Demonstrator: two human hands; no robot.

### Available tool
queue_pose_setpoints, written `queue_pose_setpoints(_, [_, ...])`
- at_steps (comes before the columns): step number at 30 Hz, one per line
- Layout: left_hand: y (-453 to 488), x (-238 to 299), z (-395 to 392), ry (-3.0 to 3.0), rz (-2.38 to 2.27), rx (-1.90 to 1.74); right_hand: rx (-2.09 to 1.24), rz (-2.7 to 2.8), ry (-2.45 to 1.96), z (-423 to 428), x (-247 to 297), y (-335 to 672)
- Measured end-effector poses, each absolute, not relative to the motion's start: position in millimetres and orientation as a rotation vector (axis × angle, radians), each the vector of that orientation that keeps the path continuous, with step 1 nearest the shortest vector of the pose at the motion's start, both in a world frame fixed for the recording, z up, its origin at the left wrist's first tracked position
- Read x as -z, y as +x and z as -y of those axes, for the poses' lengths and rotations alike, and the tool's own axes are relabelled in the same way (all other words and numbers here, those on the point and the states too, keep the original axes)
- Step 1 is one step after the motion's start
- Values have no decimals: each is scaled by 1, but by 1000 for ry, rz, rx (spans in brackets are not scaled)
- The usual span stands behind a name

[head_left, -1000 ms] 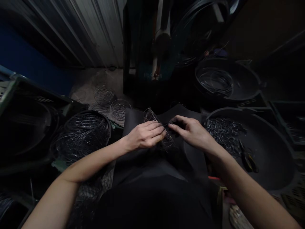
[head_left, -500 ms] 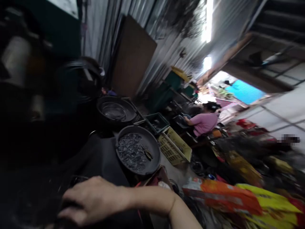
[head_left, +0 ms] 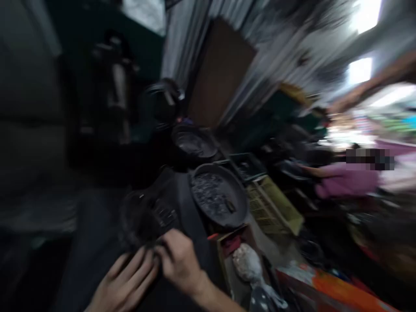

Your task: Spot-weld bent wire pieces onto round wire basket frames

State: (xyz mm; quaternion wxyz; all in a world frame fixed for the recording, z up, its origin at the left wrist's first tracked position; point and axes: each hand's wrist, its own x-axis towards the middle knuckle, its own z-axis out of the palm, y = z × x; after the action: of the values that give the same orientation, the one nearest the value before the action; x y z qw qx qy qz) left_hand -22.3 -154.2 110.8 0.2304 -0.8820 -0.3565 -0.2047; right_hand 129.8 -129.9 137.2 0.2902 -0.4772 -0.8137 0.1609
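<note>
My left hand (head_left: 130,277) and my right hand (head_left: 180,258) meet low in the view, just above my dark-clothed lap. Thumb and fingers of the right hand are pinched together. The left fingers are bent side by side, with their tips close to the right hand. Whatever lies between the fingertips is dark, blurred and mostly hidden. Just beyond them rests a dark, tangled-looking bundle (head_left: 139,216) with a few shiny spots. To the right of my lap stands a round grey pan (head_left: 238,195) of small metallic pieces, with pliers (head_left: 230,205) lying on them.
A second round pan (head_left: 208,151) stands farther back. Yellow crate (head_left: 279,199) and dark green crate (head_left: 248,167) are beside the pans. Near my right arm is a box (head_left: 224,260) holding a tied plastic bag (head_left: 247,262). A person in pink (head_left: 349,180) sits at the right.
My view has swung left, so the surroundings sit farther right. My left hand has come into sight, and the right hand is now beside it with fingers pinched.
</note>
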Motion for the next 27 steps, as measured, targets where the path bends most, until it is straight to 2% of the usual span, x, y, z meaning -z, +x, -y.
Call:
queue_pose_setpoints(4, [-25, -114, 168, -2502, 1048, 815, -621, 2112, -1260, 130, -155, 139])
queue_pose_setpoints(10, [-15, -135, 174, -2522, 1208, 696, -695, 2154, -1277, 139, -150, 146])
queue_pose_setpoints(18, [-14, -150, 176, -2499, 1230, 768, -644, 2180, -1222, 133, -156, 146])
queue_pose_setpoints(27, [-10, -153, 176, -2493, 1301, 826, -732, 2119, -1220, 134, -154, 146])
